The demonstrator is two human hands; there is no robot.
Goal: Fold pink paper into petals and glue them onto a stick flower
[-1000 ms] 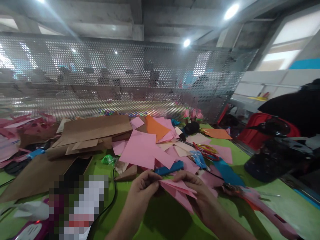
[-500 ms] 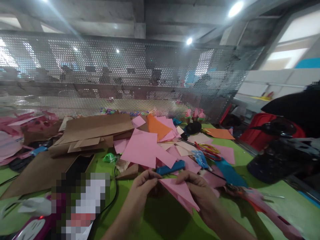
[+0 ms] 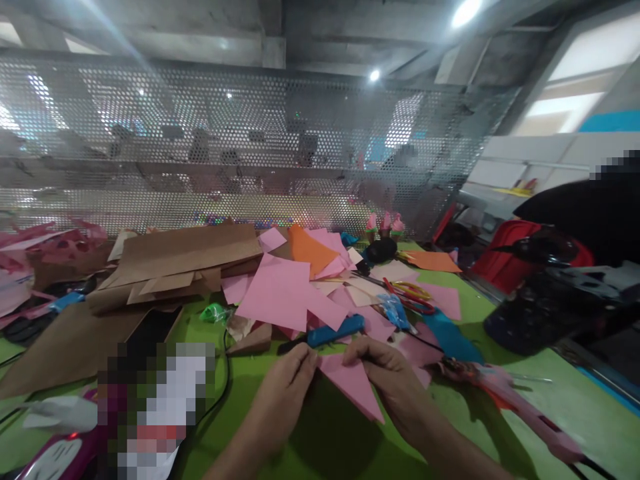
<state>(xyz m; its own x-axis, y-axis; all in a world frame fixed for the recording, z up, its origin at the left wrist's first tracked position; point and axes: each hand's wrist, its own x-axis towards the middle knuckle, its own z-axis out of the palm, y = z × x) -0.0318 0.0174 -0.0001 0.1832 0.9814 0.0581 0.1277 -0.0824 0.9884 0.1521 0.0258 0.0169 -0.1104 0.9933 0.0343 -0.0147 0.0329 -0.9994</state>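
Observation:
A piece of pink paper [image 3: 353,387], folded into a triangle, is held above the green tabletop between my two hands. My left hand [image 3: 287,383] pinches its left corner between thumb and fingers. On the upper right edge, my right hand [image 3: 387,370] grips the paper, its fingers bent over the fold. Just beyond my hands lies a blue utility knife [image 3: 335,331] with a dark end. Behind it is a heap of loose pink sheets [image 3: 275,290], with an orange piece [image 3: 311,252] on top.
Brown cardboard [image 3: 185,250] is stacked at the left. Scissors [image 3: 410,297] lie right of the heap, and a pink glue gun [image 3: 530,413] with a cable is nearer. A purple power strip [image 3: 60,457] sits front left. A perforated metal screen [image 3: 240,147] stands behind; a dark machine [image 3: 525,313] is right.
The folded paper has turned slightly and its layers now lie closer together. My left fingers have closed more tightly at its corner. The whole view has shifted slightly.

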